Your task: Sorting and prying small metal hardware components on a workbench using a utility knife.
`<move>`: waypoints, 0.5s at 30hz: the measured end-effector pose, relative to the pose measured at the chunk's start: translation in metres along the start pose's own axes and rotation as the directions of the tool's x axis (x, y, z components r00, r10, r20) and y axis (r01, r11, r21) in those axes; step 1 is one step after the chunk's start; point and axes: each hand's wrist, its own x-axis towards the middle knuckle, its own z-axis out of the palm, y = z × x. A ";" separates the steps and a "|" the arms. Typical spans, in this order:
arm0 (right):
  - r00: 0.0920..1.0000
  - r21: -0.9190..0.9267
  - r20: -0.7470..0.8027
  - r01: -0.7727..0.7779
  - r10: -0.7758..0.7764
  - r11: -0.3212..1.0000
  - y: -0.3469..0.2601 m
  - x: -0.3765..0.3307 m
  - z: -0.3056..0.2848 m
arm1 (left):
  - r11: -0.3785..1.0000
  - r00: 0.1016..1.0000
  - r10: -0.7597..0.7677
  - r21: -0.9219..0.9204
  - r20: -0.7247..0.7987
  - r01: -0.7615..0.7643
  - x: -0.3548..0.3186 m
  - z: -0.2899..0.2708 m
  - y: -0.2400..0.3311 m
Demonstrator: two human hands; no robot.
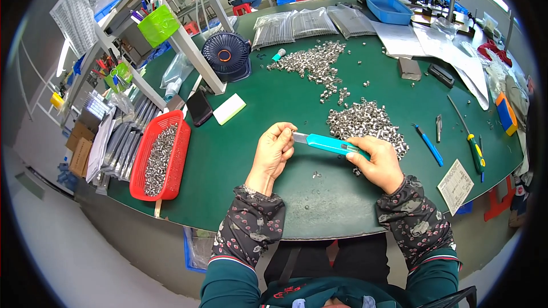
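My right hand grips a turquoise utility knife by its handle, thumb near the slider, with the blade out toward the left. At the blade's tip my left hand is closed in a pinch on something too small to make out. Just beyond the knife lies a heap of small silvery metal rings. A few tiny scraps rest on the green table between my forearms.
A red basket of metal rings stands at left, near a black phone and a fan. More rings spread farther back, before bagged parts. At right lie a blue pen-like tool and a screwdriver.
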 end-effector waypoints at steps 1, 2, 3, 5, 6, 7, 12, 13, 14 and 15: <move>0.998 -0.066 -0.034 0.042 -0.044 0.997 -0.001 0.000 0.000 | 1.000 1.000 0.000 -0.001 -0.001 0.000 0.000 0.001 0.000; 0.994 -0.132 -0.066 0.082 -0.091 0.988 -0.002 -0.001 0.000 | 1.000 0.999 -0.020 -0.006 -0.036 0.020 -0.001 0.003 0.001; 0.994 -0.133 -0.065 0.083 -0.092 0.988 -0.004 0.000 0.000 | 0.999 0.997 -0.039 -0.012 -0.071 0.038 -0.001 0.005 0.001; 0.960 -0.297 -0.144 0.188 -0.239 0.936 -0.008 0.000 0.000 | 0.998 0.995 -0.051 -0.032 -0.084 0.049 -0.002 0.005 0.000; 0.960 -0.297 -0.142 0.192 -0.242 0.935 -0.008 0.001 -0.001 | 0.997 0.993 -0.062 -0.049 -0.096 0.058 -0.002 0.005 0.000; 0.945 -0.325 -0.156 0.225 -0.287 0.919 -0.008 0.002 -0.001 | 0.997 0.993 -0.059 -0.050 -0.099 0.054 -0.002 0.004 -0.001; 0.886 -0.370 -0.327 0.200 -0.328 0.907 -0.011 0.006 -0.005 | 0.968 0.977 -0.143 -0.227 -0.155 0.106 0.001 0.002 0.000; 0.887 -0.369 -0.325 0.202 -0.330 0.907 -0.008 0.005 -0.004 | 0.968 0.977 -0.142 -0.228 -0.158 0.104 0.001 0.001 0.001; 0.932 -0.446 -0.197 0.190 -0.303 0.875 -0.004 0.004 -0.001 | 0.967 0.980 -0.135 -0.235 -0.143 0.098 0.001 0.001 0.001; 0.963 -0.519 -0.071 0.187 -0.260 0.834 -0.002 0.003 0.001 | 0.966 0.983 -0.128 -0.239 -0.128 0.094 0.000 0.000 0.002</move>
